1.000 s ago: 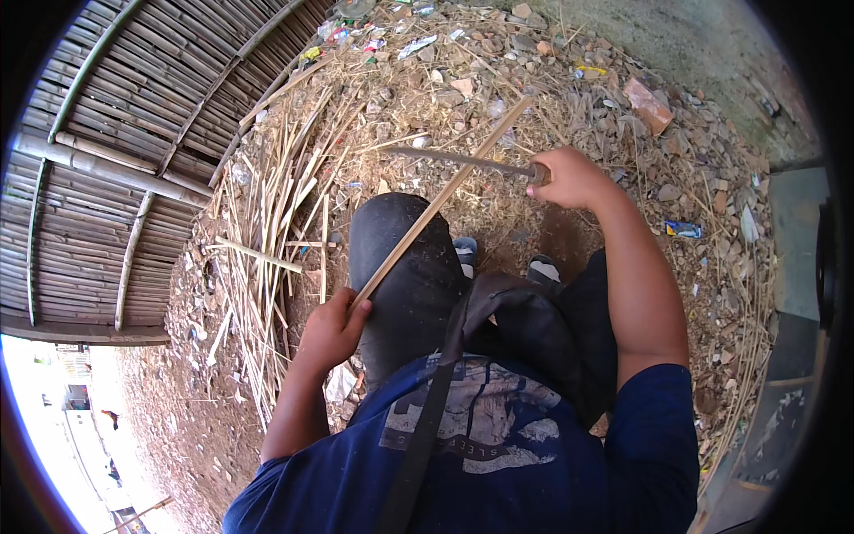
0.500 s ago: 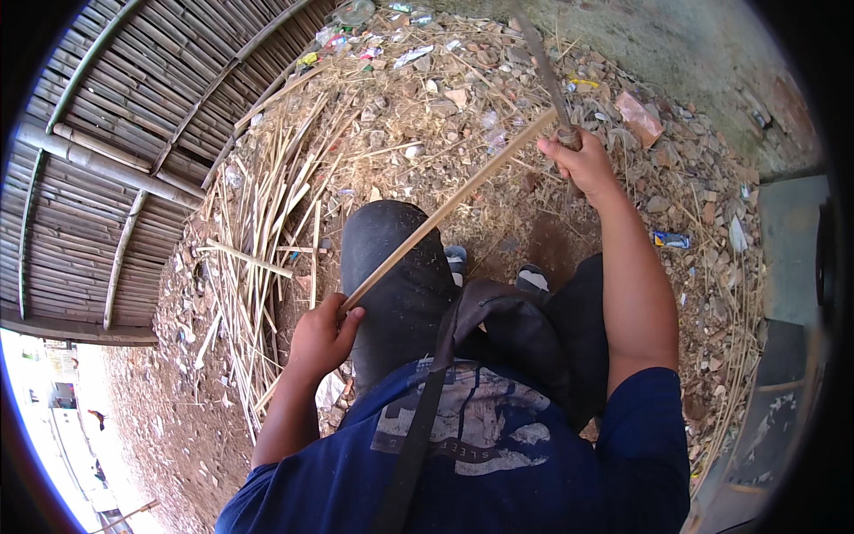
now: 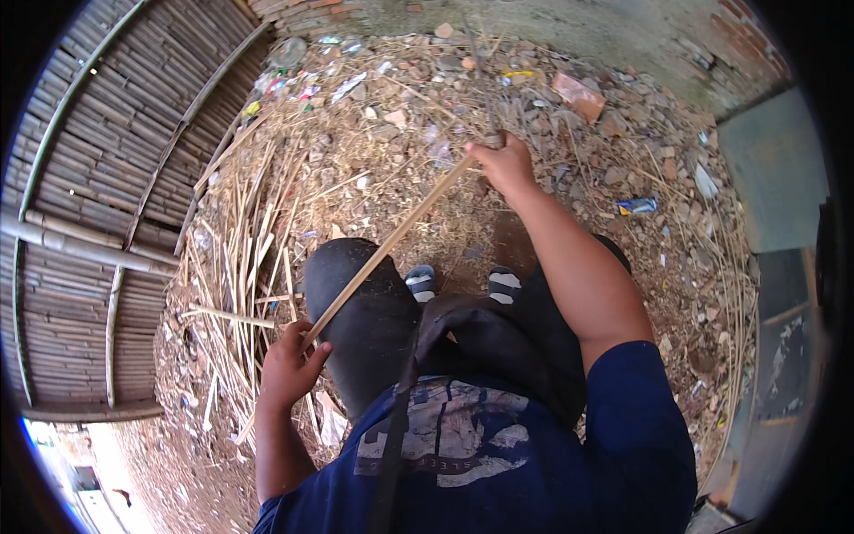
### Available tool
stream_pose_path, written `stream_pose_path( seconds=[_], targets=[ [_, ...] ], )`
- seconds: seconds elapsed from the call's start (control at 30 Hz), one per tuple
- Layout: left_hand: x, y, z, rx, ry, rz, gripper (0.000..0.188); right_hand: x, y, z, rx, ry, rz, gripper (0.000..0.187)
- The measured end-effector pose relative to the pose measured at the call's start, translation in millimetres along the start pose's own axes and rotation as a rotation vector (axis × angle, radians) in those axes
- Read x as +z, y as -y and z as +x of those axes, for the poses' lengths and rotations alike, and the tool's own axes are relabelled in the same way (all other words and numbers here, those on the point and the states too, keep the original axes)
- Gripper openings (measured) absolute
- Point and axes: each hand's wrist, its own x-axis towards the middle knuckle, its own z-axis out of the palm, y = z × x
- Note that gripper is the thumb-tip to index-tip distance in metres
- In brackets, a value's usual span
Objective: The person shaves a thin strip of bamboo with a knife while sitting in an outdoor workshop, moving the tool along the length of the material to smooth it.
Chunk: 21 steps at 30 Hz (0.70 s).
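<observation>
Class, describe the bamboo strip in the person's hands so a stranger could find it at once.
Start at the person's dark-trousered left knee. Over it slants one pale bamboo strip, from the left hand up to the right hand, which also grips a knife. Unlike the loose strips heaped on the ground at left, it is held up between both hands.

The person in front of me wears a navy shirt (image 3: 569, 472) with short sleeves (image 3: 627, 383) and a cracked-looking grey print (image 3: 485, 405) across the chest. A black strap (image 3: 391, 445) crosses it. The dark trousers (image 3: 360, 347) carry pale flecks; the footwear (image 3: 420, 283) shows light bands. Both hands (image 3: 509, 169) are bare.
</observation>
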Motion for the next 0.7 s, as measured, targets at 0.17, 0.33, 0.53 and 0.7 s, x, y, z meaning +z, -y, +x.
stream_pose_path(
  seconds=[0.17,0.33,0.53,0.7],
  targets=[
    [-75,55,19,0.233,-0.378,-0.086,0.083,-6,-1,-2,0.011,0.007,0.12,0.035],
    [-139,139,34,-0.003,-0.525,0.176,0.079,9,-21,11,-0.038,-0.003,0.115,0.043],
    [-117,144,53,-0.077,-0.399,0.206,0.075,-9,-5,2,-0.025,-0.016,0.04,0.037],
    [-117,140,59,-0.084,-0.36,0.226,0.071,-11,-6,3,-0.015,0.005,0.042,0.036]
  ],
)
